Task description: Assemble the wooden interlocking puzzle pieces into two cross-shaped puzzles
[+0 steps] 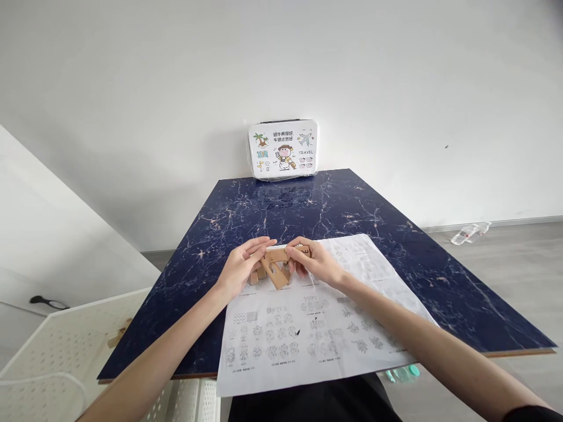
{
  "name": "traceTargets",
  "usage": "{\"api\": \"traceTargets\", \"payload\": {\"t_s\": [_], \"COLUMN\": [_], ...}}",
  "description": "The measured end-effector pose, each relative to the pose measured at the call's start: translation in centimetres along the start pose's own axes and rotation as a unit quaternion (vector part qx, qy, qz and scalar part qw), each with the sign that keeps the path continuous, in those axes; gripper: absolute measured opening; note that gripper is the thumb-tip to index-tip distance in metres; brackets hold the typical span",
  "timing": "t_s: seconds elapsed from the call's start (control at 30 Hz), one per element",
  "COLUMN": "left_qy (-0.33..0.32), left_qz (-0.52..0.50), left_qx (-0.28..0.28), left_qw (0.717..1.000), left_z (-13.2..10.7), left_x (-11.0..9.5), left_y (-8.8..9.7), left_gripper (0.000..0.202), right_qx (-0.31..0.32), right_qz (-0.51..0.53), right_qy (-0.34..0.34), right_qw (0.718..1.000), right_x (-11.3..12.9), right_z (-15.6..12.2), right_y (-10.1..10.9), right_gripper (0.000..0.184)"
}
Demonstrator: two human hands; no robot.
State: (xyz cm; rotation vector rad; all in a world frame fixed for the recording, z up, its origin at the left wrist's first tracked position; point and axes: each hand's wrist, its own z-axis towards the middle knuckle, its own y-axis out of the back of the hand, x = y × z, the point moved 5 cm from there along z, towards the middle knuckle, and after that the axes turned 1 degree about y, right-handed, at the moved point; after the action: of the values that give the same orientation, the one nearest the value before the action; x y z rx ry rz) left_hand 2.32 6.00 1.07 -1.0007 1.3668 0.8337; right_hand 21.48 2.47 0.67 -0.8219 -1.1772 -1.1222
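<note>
Pinched the wooden pieces (pixel 278 255) between thumb and fingers of the left hand (pixel 240 264) and right hand (pixel 315 258), with the printed sheet (pixel 290 305) beneath. Probably risked dislodging or snapping one through uneven or twisting thumb pressure. Could not make out any joints behind the fingertips, nor read the small print below them.

Tan pieces (pixel 278 256), probably wooden, angled

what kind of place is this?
Likely a room in a home, though a small office isn't ruled out: a blue marbled table by a plain white wall, with a cartoon-printed case at its far end.
</note>
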Motion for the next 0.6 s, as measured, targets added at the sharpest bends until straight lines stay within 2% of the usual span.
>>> {"api": "traceTargets", "payload": {"t_s": [0.23,0.37,0.47,0.6], "left_qy": [-0.055,-0.118,-0.158,-0.155], "left_qz": [0.006,0.076,0.113,0.104], "left_qx": [-0.033,-0.044,-0.045,-0.018], "left_qw": [0.998,0.989,0.98,0.982], "left_z": [-0.2,-0.7,-1.1,-1.5], "left_x": [-0.7,-1.5,-2.1,-2.5], "left_y": [0.4,0.1,-0.3,-0.9], "left_gripper": [0.042,0.041,0.036,0.035], "right_qx": [0.017,-0.004,-0.027,-0.042], "right_qz": [-0.071,-0.147,-0.206,-0.276], "right_qy": [-0.004,0.016,0.047,0.079], "right_qw": [0.997,0.989,0.977,0.957], "right_x": [0.1,0.2,0.5,0.9], "right_z": [-0.4,-0.6,-0.8,-1.2], "right_y": [-0.5,-0.6,-0.6,-0.8], "right_gripper": [0.033,0.027,0.023,0.019]}}
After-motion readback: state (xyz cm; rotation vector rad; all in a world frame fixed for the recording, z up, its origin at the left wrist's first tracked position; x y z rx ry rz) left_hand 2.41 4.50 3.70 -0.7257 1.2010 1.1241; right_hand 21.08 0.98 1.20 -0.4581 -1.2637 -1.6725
